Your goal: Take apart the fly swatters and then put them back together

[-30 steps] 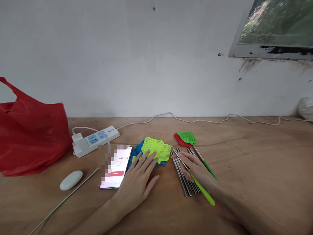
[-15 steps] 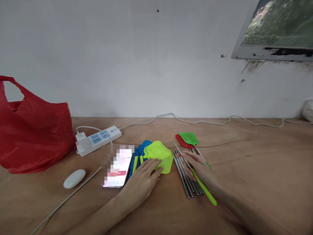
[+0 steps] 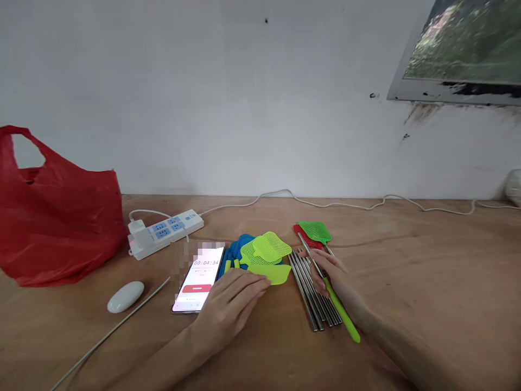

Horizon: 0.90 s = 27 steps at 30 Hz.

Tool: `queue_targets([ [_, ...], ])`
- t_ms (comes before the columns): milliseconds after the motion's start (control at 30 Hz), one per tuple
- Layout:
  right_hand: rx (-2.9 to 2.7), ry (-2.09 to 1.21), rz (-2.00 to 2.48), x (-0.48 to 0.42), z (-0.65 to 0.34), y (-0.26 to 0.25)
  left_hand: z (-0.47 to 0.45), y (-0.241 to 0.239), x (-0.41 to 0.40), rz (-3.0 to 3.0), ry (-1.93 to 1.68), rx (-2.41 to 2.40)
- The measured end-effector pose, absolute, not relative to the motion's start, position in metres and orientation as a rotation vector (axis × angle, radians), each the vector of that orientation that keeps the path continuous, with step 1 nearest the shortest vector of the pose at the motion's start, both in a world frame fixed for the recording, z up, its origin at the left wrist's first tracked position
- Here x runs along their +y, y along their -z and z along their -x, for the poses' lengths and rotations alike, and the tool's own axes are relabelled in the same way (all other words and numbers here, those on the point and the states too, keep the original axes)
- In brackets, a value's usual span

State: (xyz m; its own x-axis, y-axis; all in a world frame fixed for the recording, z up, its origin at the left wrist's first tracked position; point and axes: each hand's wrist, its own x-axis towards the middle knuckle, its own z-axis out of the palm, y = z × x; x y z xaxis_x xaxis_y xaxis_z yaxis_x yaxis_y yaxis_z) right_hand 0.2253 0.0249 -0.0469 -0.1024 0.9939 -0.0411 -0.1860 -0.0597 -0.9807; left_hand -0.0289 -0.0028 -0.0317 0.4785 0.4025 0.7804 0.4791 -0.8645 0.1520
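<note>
My left hand (image 3: 234,298) is closed on a yellow-green fly swatter head (image 3: 277,274), lifted and tilted edge-on. Behind it lie more yellow-green swatter heads (image 3: 272,246) over blue swatter heads (image 3: 241,244), beside blue and yellow-green handles (image 3: 228,265) partly covered by that hand. Between the fingers of my right hand (image 3: 334,277) is a metal rod with a yellow-green handle (image 3: 344,315), its bare end pointing up and away. Under and left of this hand rest several loose metal rods (image 3: 307,293). Just beyond it are a green fly swatter (image 3: 316,231) and a red one (image 3: 301,237).
A lit phone (image 3: 197,282) showing a timer lies left of the pile. Farther left are a white power strip (image 3: 166,233), a white oval object (image 3: 126,297), a cable (image 3: 109,331) and a red plastic bag (image 3: 65,222). A thin cord (image 3: 334,204) runs along the wall.
My left hand has picked up one yellow-green swatter head and drawn it slightly toward me, tilting it. The right hand still holds the rod and handle, nearly in place.
</note>
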Motion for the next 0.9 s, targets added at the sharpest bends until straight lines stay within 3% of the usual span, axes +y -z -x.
queue_targets([
  [433, -1.085, -1.448, 1.017, 0.026, -0.226, 0.053, 0.021, 0.027, 0.004, 2.336, 2.802, -2.116],
  [700, -1.089, -1.453, 1.0, 0.025, -0.225, 0.052, 0.019, 0.036, 0.0, 2.928, 2.567, -2.245],
  [900, -1.087, -1.448, 1.011, 0.026, -0.225, 0.053, 0.017, 0.025, -0.003, 2.809, 2.488, -2.467],
])
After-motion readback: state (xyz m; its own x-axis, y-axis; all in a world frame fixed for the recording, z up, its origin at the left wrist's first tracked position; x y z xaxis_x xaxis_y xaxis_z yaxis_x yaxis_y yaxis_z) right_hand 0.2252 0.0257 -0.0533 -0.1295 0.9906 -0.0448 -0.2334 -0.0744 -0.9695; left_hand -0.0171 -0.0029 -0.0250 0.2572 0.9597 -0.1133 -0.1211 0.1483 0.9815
